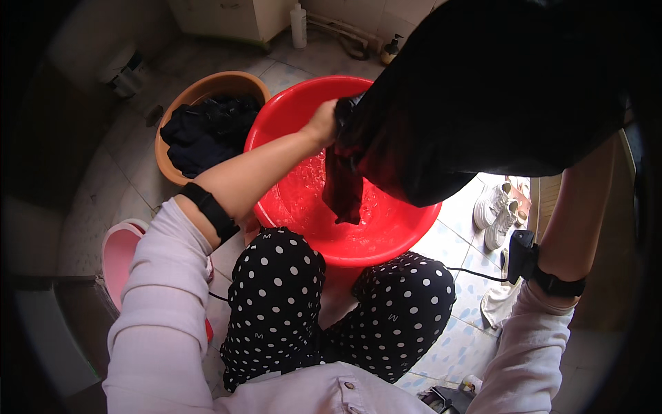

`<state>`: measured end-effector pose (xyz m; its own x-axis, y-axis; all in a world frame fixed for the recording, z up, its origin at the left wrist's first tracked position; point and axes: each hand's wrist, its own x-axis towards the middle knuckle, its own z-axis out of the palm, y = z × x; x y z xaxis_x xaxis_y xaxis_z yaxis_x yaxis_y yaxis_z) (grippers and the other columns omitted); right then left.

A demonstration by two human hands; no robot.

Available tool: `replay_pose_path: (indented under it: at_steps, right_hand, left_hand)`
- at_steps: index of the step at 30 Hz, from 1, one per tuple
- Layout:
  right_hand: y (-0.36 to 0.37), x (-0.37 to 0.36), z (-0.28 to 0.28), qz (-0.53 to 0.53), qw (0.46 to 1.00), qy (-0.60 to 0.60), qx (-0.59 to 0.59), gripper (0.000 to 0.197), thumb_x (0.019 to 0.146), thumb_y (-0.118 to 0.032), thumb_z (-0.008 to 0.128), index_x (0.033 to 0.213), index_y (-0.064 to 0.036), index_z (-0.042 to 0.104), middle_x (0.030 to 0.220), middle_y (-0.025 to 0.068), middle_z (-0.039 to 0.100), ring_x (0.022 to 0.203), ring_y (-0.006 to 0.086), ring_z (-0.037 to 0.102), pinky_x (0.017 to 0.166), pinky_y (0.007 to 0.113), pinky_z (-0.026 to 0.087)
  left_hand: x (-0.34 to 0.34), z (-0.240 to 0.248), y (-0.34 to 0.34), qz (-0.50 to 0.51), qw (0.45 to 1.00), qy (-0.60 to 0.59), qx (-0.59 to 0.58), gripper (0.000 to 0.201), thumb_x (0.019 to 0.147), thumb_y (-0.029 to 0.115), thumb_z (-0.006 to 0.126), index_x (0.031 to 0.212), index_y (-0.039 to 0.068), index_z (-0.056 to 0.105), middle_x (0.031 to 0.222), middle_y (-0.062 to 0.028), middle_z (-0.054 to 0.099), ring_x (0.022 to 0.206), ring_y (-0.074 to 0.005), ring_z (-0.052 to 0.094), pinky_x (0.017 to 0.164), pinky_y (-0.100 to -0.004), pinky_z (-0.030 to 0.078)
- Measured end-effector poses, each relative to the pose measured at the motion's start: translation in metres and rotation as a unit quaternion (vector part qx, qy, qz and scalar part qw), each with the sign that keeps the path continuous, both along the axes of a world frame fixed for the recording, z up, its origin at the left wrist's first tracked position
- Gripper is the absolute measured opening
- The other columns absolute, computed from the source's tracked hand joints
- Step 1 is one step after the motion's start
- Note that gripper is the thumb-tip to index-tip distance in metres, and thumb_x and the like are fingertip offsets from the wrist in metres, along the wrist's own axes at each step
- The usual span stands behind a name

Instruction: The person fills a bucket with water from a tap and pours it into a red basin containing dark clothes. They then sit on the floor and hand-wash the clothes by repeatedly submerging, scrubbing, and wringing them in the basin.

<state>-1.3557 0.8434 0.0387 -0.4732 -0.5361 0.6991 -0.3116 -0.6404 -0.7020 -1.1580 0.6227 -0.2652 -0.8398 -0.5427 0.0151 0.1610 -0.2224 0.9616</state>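
Observation:
A large black garment [496, 96] hangs in front of me, spread over the upper right of the head view. My left hand [325, 123] is closed on its left edge, above the red basin [345, 255]. One dark end of the cloth dangles down into the basin, over rippling water [303, 193]. On the other side, my right forearm [583, 214] rises to the garment's right part; the cloth hides that hand, so its fingers do not show.
An orange basin [169, 162] with dark clothes [214, 127] stands left of the red one. A pink basin [118, 252] is by my left arm. White shoes [498, 214] lie on the tiles at right. A white bottle [298, 26] and a pump bottle [391, 50] stand at the back.

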Motion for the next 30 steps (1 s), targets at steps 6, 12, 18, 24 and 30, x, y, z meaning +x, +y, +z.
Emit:
replay_pose_path:
  at_steps: [6, 12, 18, 24, 30]
  right_hand:
    - [-0.005, -0.054, -0.142, -0.101, 0.954, -0.001, 0.283, 0.049, 0.079, -0.019, 0.078, 0.121, -0.0001, 0.062, 0.104, 0.0089, 0.069, 0.093, 0.0186, 0.065, 0.084, 0.031, 0.052]
    - [-0.022, -0.063, -0.335, -0.181, 0.834, 0.151, 0.500, 0.050, 0.072, -0.020, 0.077, 0.115, -0.0003, 0.059, 0.101, 0.0179, 0.069, 0.097, 0.0293, 0.067, 0.085, 0.036, 0.051]
    - [-0.009, -0.081, -0.415, -0.156, 0.779, 0.178, 0.581, 0.060, 0.074, -0.021, 0.076, 0.122, 0.0046, 0.051, 0.114, 0.0235, 0.062, 0.105, 0.0376, 0.062, 0.090, 0.041, 0.049]
    - [-0.059, -0.032, -0.456, -0.081, 0.712, 0.313, 0.624, 0.087, 0.081, -0.038, 0.071, 0.148, -0.0060, 0.025, 0.153, 0.0204, 0.026, 0.139, 0.0389, 0.028, 0.111, 0.052, 0.028]
    - [-0.079, 0.060, -0.540, 0.303, 0.455, 0.528, 0.650, 0.111, 0.077, -0.075, 0.055, 0.154, -0.0149, 0.002, 0.160, 0.0129, 0.007, 0.146, 0.0429, 0.005, 0.108, 0.069, 0.013]
  left_hand:
    - [0.050, 0.047, -0.074, 0.049, 0.984, 0.112, 0.132, 0.027, 0.096, 0.021, 0.048, 0.106, 0.000, 0.062, 0.099, -0.0115, 0.068, 0.090, -0.0218, 0.066, 0.083, -0.0348, 0.054]
    - [0.052, -0.046, -0.067, 0.044, 0.880, -0.259, -0.396, 0.035, 0.076, 0.004, 0.068, 0.106, 0.002, 0.050, 0.096, -0.0104, 0.061, 0.095, -0.0217, 0.060, 0.085, -0.0310, 0.045]
    - [0.074, -0.144, -0.050, -0.155, 0.679, -0.471, -0.542, 0.066, 0.068, 0.010, 0.073, 0.131, 0.017, 0.054, 0.119, -0.0137, 0.057, 0.117, -0.0325, 0.053, 0.096, -0.0443, 0.042]
    - [0.057, -0.204, -0.024, -0.317, 0.571, -0.597, -0.466, 0.086, 0.078, 0.021, 0.070, 0.151, 0.034, 0.026, 0.161, -0.0082, 0.008, 0.146, -0.0396, 0.010, 0.109, -0.0635, 0.021]
    - [0.056, -0.248, -0.008, -0.362, 0.509, -0.607, -0.492, 0.090, 0.079, 0.021, 0.069, 0.152, 0.037, 0.020, 0.160, -0.0105, -0.014, 0.144, -0.0481, -0.003, 0.111, -0.0651, 0.013]
